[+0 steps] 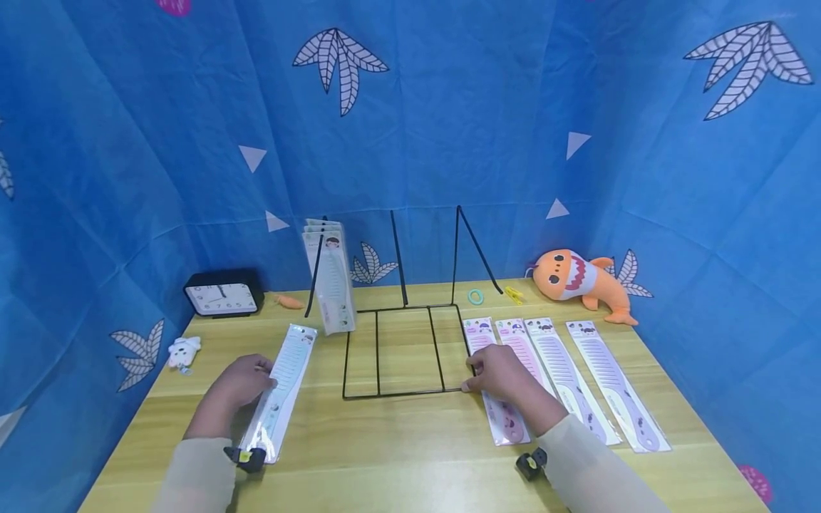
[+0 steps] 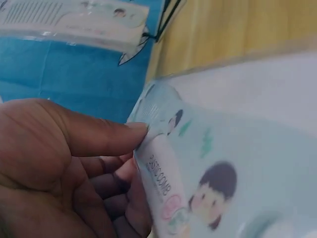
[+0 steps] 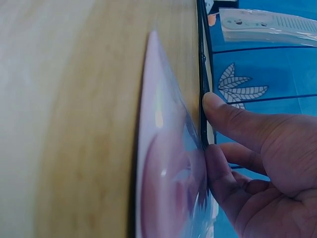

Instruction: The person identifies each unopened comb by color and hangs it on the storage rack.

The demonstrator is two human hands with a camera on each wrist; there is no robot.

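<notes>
1. The left hand pinched a packaged white comb by its edge, thumb on top (package flat on the table).
2. The right hand had curled fingers touching the black wire rack, resting over a pink packaged comb; 3 more combs lay beyond it.

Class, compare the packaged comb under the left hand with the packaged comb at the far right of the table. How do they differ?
The comb under the left hand is pale mint-white; the far-right comb is lilac. The left hand grips the first at its edge; the second lies untouched. The first lies alone left of the wire rack; the second ends a row of four. Both lie flat in clear packets with printed cards on the table.
</notes>
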